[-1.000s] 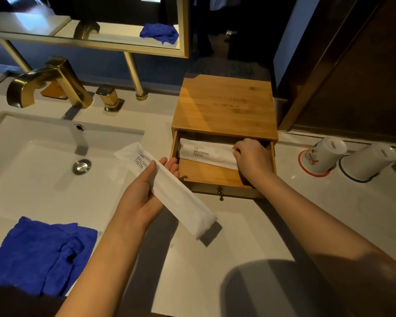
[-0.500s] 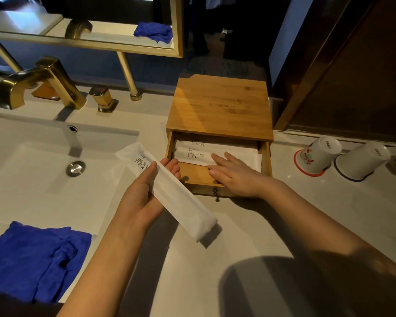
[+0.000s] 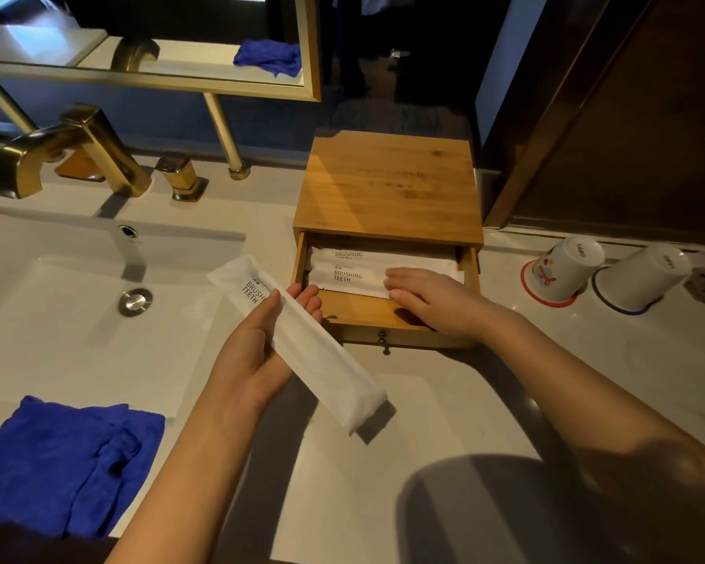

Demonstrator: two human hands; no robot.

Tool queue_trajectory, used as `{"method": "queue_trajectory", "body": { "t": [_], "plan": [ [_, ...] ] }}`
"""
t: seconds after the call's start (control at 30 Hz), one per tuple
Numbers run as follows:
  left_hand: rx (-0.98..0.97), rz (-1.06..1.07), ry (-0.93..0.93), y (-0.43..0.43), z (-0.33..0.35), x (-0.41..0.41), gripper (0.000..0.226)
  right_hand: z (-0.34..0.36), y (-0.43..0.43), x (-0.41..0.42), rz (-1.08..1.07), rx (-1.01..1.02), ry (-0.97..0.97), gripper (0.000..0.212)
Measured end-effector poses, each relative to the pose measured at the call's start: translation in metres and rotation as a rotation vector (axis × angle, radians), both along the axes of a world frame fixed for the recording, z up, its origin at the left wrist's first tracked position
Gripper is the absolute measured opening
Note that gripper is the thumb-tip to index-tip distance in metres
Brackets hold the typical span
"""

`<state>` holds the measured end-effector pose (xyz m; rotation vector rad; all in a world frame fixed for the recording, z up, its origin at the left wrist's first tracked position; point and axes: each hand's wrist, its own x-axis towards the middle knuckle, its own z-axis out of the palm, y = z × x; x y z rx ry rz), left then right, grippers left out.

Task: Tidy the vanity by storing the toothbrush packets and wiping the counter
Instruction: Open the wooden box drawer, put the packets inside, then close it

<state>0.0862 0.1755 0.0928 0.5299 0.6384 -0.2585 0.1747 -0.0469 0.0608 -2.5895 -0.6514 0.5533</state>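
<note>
A wooden box (image 3: 387, 185) stands on the pale counter (image 3: 424, 421), its drawer (image 3: 383, 315) pulled out toward me. Two white toothbrush packets (image 3: 355, 270) printed "BRUSHING TEETH" lie inside it. My right hand (image 3: 432, 299) rests flat in the drawer, fingers spread over the right end of the front packet. My left hand (image 3: 257, 352) holds a third white packet (image 3: 314, 348) slanted above the counter, just left of the drawer. A crumpled blue cloth (image 3: 66, 457) lies at the sink's near left corner.
The white sink (image 3: 58, 319) with a gold tap (image 3: 58, 152) and handle (image 3: 180, 177) fills the left. Two upturned white cups (image 3: 566, 270) (image 3: 644, 278) stand to the right of the box. A gold-framed mirror (image 3: 147, 42) hangs behind, a dark wooden door at the right.
My right hand came out from deep in the drawer and now lies flat on the front packet. The left hand kept its packet almost still.
</note>
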Motion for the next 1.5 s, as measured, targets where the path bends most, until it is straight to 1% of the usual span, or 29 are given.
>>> {"method": "queue_trajectory", "body": {
  "t": [0.07,0.1,0.13,0.17,0.23,0.37,0.43,0.47,0.5,0.53,0.6,0.83,0.97,1.0,1.07,1.1,1.17,1.27,1.3,1.33,1.4,1.43,1.5],
  "plan": [
    [-0.011,-0.002,-0.001,-0.001,0.0,0.0,0.026,-0.002,0.005,0.0,-0.086,-0.086,-0.273,0.024],
    [-0.013,-0.003,-0.003,-0.001,-0.001,0.0,0.026,-0.003,0.008,0.001,-0.124,-0.167,-0.377,0.023],
    [-0.01,-0.004,-0.003,-0.001,-0.001,-0.001,0.026,-0.004,0.012,0.002,-0.142,-0.259,-0.427,0.027],
    [-0.005,-0.005,-0.003,-0.001,-0.001,-0.001,0.027,-0.006,0.015,0.004,-0.145,-0.342,-0.427,0.031],
    [-0.006,-0.003,-0.002,0.0,-0.001,-0.001,0.028,-0.008,0.019,0.008,-0.148,-0.395,-0.395,0.032],
    [-0.014,0.002,-0.001,0.002,-0.002,-0.002,0.029,-0.012,0.018,0.011,-0.101,-0.352,-0.393,0.018],
    [-0.011,-0.002,0.0,0.002,-0.002,-0.002,0.028,-0.014,0.015,0.012,-0.094,-0.281,-0.325,0.01],
    [-0.011,-0.004,0.002,0.002,-0.002,-0.002,0.028,-0.013,0.013,0.012,-0.143,-0.205,-0.254,0.006],
    [-0.013,-0.004,0.005,0.001,-0.002,-0.002,0.029,-0.011,0.012,0.013,-0.203,-0.122,-0.185,0.007],
    [-0.015,-0.005,0.007,0.0,-0.002,-0.002,0.029,-0.009,0.01,0.012,-0.258,-0.05,-0.125,0.013],
    [-0.015,-0.005,0.007,-0.001,-0.003,-0.003,0.029,-0.006,0.009,0.011,-0.288,0.009,-0.071,0.022],
    [-0.002,-0.001,-0.001,0.003,-0.004,-0.002,0.024,0.0,0.008,0.009,-0.252,-0.048,-0.039,0.025],
    [0.013,-0.004,0.003,0.005,-0.005,-0.002,0.02,-0.004,0.007,0.01,-0.171,-0.105,-0.141,0.019],
    [0.007,-0.003,0.006,0.005,-0.006,-0.002,0.02,-0.004,0.006,0.011,-0.12,-0.142,-0.188,0.014],
    [-0.003,-0.005,0.015,0.004,-0.006,-0.002,0.022,-0.006,0.007,0.011,0.014,-0.261,-0.349,0.005],
    [-0.002,-0.008,0.019,0.003,-0.007,-0.002,0.022,-0.007,0.008,0.011,0.056,-0.313,-0.425,0.011],
    [0.002,-0.013,0.022,0.001,-0.007,-0.001,0.021,-0.006,0.008,0.011,0.053,-0.347,-0.484,0.019],
    [-0.006,-0.014,0.018,0.001,-0.006,-0.001,0.023,-0.006,0.006,0.009,0.024,-0.266,-0.541,0.015],
    [-0.007,-0.014,0.014,0.001,-0.006,-0.001,0.024,-0.005,0.005,0.007,0.001,-0.211,-0.526,0.014],
    [-0.007,-0.016,0.007,0.002,-0.005,-0.001,0.025,-0.001,0.005,0.005,-0.04,-0.151,-0.465,0.017],
    [-0.011,-0.015,-0.012,0.002,-0.004,-0.001,0.027,0.007,0.007,-0.003,-0.115,-0.08,-0.26,0.027],
    [-0.021,-0.013,-0.026,0.001,-0.003,0.0,0.029,0.011,0.009,-0.008,-0.134,-0.062,-0.187,0.029],
    [-0.053,-0.015,-0.062,-0.002,-0.001,0.001,0.033,0.021,0.016,-0.021,-0.169,0.024,-0.142,0.029]
  ]
}}
